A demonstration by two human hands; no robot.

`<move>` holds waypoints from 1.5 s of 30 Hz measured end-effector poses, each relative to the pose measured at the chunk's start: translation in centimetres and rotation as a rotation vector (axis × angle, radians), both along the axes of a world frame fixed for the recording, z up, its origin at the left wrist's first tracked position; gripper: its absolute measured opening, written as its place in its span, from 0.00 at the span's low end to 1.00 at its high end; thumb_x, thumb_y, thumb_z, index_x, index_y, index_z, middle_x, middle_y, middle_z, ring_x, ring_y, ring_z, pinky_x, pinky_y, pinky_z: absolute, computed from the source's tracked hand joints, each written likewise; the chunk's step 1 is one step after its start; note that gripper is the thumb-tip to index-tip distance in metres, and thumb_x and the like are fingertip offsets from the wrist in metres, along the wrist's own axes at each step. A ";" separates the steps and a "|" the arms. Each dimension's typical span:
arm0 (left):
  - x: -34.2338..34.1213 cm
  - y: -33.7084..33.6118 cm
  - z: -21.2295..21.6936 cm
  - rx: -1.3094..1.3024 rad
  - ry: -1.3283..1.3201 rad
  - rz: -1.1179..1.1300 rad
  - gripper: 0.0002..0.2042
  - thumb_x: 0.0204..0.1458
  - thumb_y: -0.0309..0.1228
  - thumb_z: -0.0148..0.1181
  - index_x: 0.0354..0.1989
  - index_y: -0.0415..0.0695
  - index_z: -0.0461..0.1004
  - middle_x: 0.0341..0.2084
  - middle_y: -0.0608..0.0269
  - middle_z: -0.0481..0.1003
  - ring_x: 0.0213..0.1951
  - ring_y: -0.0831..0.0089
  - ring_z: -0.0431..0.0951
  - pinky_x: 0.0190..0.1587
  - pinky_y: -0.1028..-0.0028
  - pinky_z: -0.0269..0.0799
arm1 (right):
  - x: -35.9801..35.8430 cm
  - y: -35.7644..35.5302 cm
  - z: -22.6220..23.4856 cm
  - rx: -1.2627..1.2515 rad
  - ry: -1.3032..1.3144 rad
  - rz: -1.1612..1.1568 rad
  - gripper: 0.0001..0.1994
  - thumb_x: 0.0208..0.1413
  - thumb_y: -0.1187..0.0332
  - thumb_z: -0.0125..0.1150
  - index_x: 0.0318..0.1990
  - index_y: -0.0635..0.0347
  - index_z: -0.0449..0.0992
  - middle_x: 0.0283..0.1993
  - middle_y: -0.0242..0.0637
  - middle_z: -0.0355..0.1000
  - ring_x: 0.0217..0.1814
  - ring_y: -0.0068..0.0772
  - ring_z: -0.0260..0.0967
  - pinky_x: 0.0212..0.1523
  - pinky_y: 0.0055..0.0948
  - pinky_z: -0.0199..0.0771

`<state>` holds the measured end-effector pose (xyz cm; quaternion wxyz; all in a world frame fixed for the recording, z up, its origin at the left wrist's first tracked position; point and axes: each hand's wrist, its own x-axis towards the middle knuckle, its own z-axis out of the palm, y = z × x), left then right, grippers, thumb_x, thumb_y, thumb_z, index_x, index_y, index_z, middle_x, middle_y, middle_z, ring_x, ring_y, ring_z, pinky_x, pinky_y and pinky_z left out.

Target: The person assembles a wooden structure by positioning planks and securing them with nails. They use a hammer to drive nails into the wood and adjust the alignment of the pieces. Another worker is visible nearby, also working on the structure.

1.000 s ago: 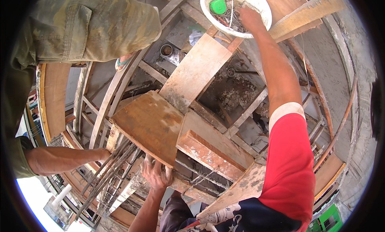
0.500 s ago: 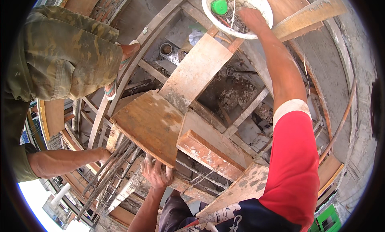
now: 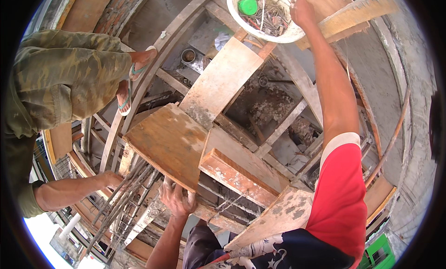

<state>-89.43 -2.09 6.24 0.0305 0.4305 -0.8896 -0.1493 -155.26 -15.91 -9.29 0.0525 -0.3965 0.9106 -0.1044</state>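
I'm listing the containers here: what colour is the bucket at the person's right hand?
The bucket is white; it shows best in the head view.

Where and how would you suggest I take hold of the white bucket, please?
The white bucket is probably best gripped by its near-right rim, fingers over the edge, coming from above on the right. Its round mouth faces up, leaving an edge to pinch, and the right hand is at that side. I'd keep clear of the nail-like scraps inside.
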 end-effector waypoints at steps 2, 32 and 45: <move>0.3 0.1 -0.2 -0.014 -0.009 -0.011 0.19 0.49 0.41 0.64 0.46 0.44 0.83 0.57 0.42 0.73 0.49 0.50 0.78 0.45 0.56 0.69 | -0.3 -0.3 -1.8 0.034 -0.086 -0.031 0.12 0.59 0.63 0.61 0.43 0.60 0.83 0.42 0.52 0.82 0.47 0.55 0.81 0.51 0.42 0.80; -0.1 -0.3 0.4 0.004 -0.019 0.010 0.19 0.49 0.42 0.66 0.46 0.44 0.83 0.56 0.44 0.74 0.44 0.53 0.78 0.48 0.58 0.69 | 5.4 -2.6 0.5 0.297 -0.132 -0.154 0.14 0.55 0.63 0.69 0.46 0.60 0.85 0.50 0.50 0.82 0.55 0.52 0.80 0.53 0.44 0.81; -0.2 -0.1 0.5 0.027 -0.042 0.016 0.19 0.51 0.40 0.60 0.48 0.45 0.83 0.58 0.40 0.73 0.53 0.48 0.77 0.46 0.56 0.70 | 3.9 0.7 2.8 -0.451 -0.962 -0.234 0.13 0.67 0.69 0.55 0.53 0.67 0.75 0.50 0.50 0.80 0.46 0.41 0.80 0.45 0.35 0.82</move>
